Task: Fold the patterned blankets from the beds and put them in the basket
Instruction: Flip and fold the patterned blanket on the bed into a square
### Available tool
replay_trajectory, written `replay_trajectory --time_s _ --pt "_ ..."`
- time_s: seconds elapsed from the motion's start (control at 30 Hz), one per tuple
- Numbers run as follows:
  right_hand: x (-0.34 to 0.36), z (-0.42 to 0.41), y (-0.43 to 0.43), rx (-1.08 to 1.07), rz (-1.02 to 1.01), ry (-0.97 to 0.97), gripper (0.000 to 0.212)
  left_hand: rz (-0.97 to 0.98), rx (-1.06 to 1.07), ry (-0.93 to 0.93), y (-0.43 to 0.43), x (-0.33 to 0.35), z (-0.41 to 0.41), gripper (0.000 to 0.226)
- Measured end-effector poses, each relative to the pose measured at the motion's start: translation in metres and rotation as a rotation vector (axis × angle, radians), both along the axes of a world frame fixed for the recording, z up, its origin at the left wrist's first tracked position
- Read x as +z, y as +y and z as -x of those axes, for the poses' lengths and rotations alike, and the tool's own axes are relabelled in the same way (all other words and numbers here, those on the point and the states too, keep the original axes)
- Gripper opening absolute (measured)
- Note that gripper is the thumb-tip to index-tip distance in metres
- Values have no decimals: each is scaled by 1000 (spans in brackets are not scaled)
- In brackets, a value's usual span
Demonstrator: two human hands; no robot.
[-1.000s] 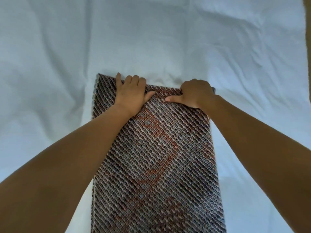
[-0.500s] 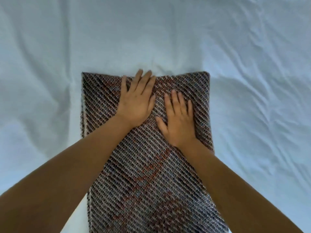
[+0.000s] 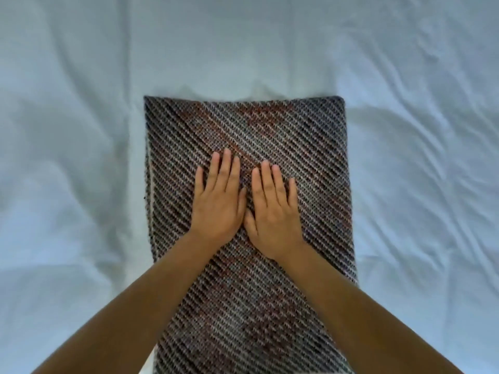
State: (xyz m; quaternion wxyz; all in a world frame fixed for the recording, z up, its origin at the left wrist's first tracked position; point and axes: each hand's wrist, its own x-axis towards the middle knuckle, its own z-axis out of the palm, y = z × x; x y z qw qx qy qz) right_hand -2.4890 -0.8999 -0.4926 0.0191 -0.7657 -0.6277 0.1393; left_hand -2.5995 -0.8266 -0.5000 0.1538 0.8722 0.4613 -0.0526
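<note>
A patterned blanket (image 3: 270, 130), woven in grey, black and rust diagonal stripes, lies folded into a long strip on the bed. It runs from the middle of the view down to the bottom edge. My left hand (image 3: 217, 201) and my right hand (image 3: 274, 209) lie flat on it side by side, fingers straight, pressing on its middle. Their thumbs nearly touch. The blanket's far edge is straight and lies well beyond my fingertips. No basket is in view.
A wrinkled white bed sheet (image 3: 81, 157) fills the view on all sides of the blanket. Nothing else lies on it.
My right hand went from curled at the blanket's far edge to flat. Both hands have slid back toward me along the blanket, from its far edge to its middle.
</note>
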Motion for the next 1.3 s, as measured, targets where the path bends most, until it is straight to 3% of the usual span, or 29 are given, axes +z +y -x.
replay_trajectory --time_s 0.07,0.2,0.3,0.4,0.47,0.57,0.77,0.87,0.97,1.03,1.13,1.2,1.3 --pt "-7 -1 -12 24 90 -11 66 39 50 65 -14 -8 31 64" --pt "-16 -28 -21 -149 179 -38 73 42 253 101 -6 -15 62 74" --pt "-11 -21 -18 -184 205 -48 72 63 428 8 -15 -6 51 79" --pt "-3 -3 -19 -166 166 3 68 116 736 -163 -26 9 56 85" --pt "0 12 -29 -83 164 32 66 147 894 -213 -34 14 68 78" --pt "-2 24 -42 -56 196 45 65 175 971 -287 -38 14 80 54" --pt "-4 24 -39 -61 214 36 66 163 817 -185 -31 -5 96 37" --pt "-4 15 -39 -71 229 5 67 153 852 -172 -30 -7 91 41" --pt "-2 7 -35 -81 223 3 66 21 837 -192 -39 3 79 55" --pt "-1 13 -32 -39 153 17 64 -21 663 -164 -50 12 64 70" --pt "-3 21 -38 231 138 55 59 54 217 -13 -77 7 50 63" --pt "-6 0 -44 302 194 25 57 139 181 63 -77 -3 62 63" --pt "-10 -53 -42 215 240 -42 58 132 242 98 -53 -15 81 70"
